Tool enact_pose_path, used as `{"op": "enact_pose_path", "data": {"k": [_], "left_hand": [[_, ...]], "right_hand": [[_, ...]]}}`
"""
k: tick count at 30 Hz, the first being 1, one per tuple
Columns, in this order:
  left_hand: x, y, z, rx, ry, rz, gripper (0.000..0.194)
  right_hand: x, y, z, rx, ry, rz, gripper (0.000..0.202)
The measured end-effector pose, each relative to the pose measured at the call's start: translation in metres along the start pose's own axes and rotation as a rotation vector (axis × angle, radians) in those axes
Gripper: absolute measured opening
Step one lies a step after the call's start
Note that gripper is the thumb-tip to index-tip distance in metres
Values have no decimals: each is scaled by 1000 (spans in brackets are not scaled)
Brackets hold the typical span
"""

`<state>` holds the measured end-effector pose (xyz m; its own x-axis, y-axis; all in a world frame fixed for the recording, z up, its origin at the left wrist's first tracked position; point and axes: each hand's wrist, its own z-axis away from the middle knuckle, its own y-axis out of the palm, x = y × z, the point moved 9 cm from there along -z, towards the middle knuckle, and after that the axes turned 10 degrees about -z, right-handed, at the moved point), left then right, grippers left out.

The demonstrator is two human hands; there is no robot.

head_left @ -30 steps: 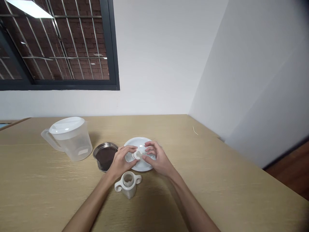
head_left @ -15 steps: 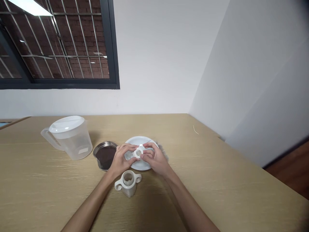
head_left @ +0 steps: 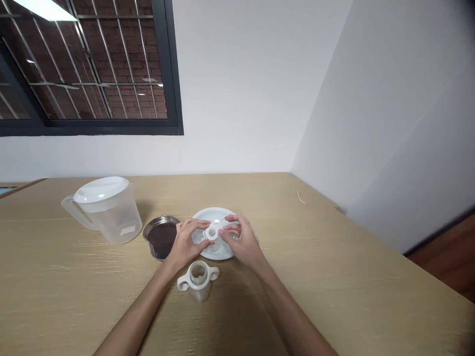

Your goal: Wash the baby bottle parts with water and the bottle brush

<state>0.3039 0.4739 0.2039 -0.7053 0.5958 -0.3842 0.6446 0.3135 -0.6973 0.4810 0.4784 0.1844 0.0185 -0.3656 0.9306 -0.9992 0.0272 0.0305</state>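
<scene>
My left hand [head_left: 186,242] grips a white ring-shaped bottle collar [head_left: 212,233] between thumb and fingers, over a white plate [head_left: 202,214]. Close to the collar's right side, my right hand [head_left: 239,240] has its fingers curled in a loose pinch. A thin pale line shows by its index fingertip; what the fingers hold is too small to make out. Clear shapes lie on the plate, partly hidden by the hands. Nearer to me stands a clear bottle [head_left: 200,292] with a white two-handled ring [head_left: 199,282] around its neck, its top uncovered.
A metal-rimmed dark tray [head_left: 162,240] with a notched edge sits left of my left hand. Farther left is a translucent lidded pitcher [head_left: 113,212]. A thin pale strand [head_left: 301,197] lies toward the right back of the wooden table [head_left: 315,277]. A pale fringe shows behind my right hand.
My right hand's fingers have spread slightly and drawn back to the right from the collar. The left hand still holds the collar, which is tilted a little differently.
</scene>
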Motion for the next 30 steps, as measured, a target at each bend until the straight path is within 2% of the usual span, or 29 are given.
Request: {"op": "enact_pose_path", "data": {"k": [6, 10, 15, 19, 22, 26, 30], "left_hand": [[16, 4, 4, 41, -86, -91, 37], [18, -1, 2, 12, -80, -133, 35], [41, -8, -19, 0, -171, -183, 33], [52, 4, -45, 114, -98, -207, 39], [53, 18, -57, 224, -21, -217, 32], [54, 32, -61, 307, 29, -243, 32], [54, 30, -58, 308, 2, -281, 37]], "right_hand": [[2, -26, -5, -217, -38, 42, 33], [3, -35, -6, -275, -39, 29, 31], [7, -42, -8, -312, -50, 17, 28], [7, -45, -9, -319, -55, 20, 27], [6, -47, -9, -326, -55, 18, 27], [7, -50, -9, -339, -51, 4, 28], [9, -53, -9, -358, -42, -10, 28]]}}
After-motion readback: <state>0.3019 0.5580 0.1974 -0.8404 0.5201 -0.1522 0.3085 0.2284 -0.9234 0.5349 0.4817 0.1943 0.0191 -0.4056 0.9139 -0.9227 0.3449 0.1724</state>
